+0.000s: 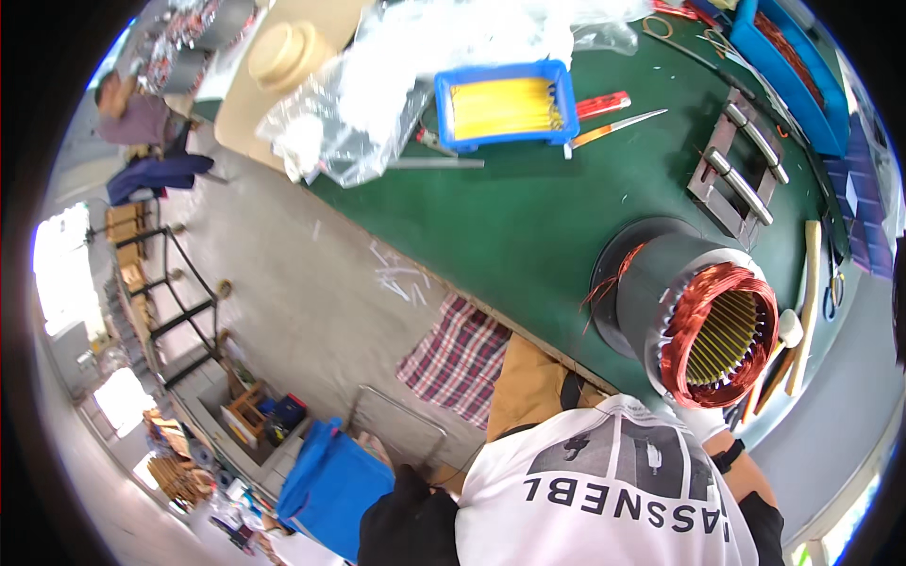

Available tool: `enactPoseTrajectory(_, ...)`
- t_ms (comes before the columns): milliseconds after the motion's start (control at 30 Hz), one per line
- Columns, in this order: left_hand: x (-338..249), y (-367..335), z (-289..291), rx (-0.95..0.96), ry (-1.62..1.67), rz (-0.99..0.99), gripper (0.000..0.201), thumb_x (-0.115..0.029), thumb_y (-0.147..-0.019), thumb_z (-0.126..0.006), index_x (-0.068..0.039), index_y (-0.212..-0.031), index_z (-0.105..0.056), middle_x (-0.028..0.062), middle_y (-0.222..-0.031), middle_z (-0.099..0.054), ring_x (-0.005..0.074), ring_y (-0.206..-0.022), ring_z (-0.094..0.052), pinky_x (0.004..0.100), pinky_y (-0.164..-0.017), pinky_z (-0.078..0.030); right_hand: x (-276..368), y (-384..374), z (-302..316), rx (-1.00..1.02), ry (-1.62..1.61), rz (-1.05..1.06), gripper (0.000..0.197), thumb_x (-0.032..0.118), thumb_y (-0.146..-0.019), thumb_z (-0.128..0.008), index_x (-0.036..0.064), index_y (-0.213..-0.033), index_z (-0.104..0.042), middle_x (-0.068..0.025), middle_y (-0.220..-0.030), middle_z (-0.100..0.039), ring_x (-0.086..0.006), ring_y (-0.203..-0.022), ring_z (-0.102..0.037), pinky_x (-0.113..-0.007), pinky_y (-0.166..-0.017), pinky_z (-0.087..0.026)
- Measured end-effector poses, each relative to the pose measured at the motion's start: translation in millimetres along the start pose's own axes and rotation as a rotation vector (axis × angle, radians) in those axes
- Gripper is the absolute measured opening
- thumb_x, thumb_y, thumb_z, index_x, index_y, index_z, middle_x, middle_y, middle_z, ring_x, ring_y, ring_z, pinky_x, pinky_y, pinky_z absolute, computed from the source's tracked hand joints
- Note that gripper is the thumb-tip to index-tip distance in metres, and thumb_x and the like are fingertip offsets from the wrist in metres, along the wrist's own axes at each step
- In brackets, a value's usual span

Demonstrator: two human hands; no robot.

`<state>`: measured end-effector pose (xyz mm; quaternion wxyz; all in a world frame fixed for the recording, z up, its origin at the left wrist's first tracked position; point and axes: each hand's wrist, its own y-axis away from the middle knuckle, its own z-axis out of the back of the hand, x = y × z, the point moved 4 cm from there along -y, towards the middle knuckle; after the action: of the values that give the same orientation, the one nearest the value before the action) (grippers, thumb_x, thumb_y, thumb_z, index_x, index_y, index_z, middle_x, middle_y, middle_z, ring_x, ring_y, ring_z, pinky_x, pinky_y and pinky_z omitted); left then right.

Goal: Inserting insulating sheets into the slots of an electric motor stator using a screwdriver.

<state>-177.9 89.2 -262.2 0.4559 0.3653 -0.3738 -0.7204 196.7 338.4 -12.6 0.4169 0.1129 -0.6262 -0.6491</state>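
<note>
A grey cylindrical motor stator (651, 297) with red-brown copper windings (687, 330) lies at the right edge of the green workbench, its open end facing me. Yellow slot strips line its bore (722, 340). Loose copper wires (618, 275) hang out at its far end, beside a dark round flange. My right hand (700, 422), in a white glove, is at the stator's near lower edge; the stator hides its fingers. A dark watch is on that wrist. At the lower left my left arm shows only as a black sleeve; the hand is not visible.
A blue tray (445, 118) of yellow strips stands at the back, beside clear plastic bags (363, 123). Orange-handled tweezers (604, 132), a steel frame with two rollers (741, 179), a white-headed mallet (790, 328) and blue-handled scissors (833, 297) lie around. Another person stands far left.
</note>
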Motion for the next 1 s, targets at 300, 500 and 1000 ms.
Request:
enactPoseTrajectory(300, 192, 300, -38, 0.094, -0.270, 0.041, 0.034, -0.025, -0.083, -0.056, -0.006, -0.110, -0.064, 0.0219, -0.107, -0.063, 0.0352, -0.107, -0.058, 0.0449, -0.094, -0.045, 41, 37, 35, -0.940, 0.113, 0.056, 0.015, 0.025, -0.072, -0.070, 0.0108, -0.077, -0.067, -0.0124, -0.066, -0.063, -0.0340, -0.061, -0.061, -0.044, -0.056, -0.048)
enactPoseTrajectory(500, 16, 261, 129, -0.541, -0.598, -0.401, 0.015, -0.019, -0.081, -0.060, -0.007, -0.086, -0.068, 0.0134, -0.079, -0.067, 0.0326, -0.070, -0.064, 0.0392, -0.066, -0.052, 65, 32, 8, -1.043, 0.055, -0.014, 0.031, 0.028, -0.068, -0.072, 0.0025, -0.058, -0.056, -0.0193, -0.058, -0.055, -0.0384, -0.058, -0.058, -0.045, -0.055, -0.046)
enactPoseTrajectory(1000, -43, 281, 114, -0.898, -0.216, -1.285, 0.018, -0.015, -0.078, -0.064, -0.006, -0.092, -0.062, 0.0113, -0.091, -0.063, 0.0296, -0.086, -0.061, 0.0390, -0.077, -0.050, 35, -60, -214, -1.746, -0.697, -0.421, 0.028, 0.017, -0.092, -0.051, -0.0039, -0.075, -0.049, -0.0248, -0.067, -0.050, -0.0412, -0.060, -0.045, -0.043, -0.057, -0.040)
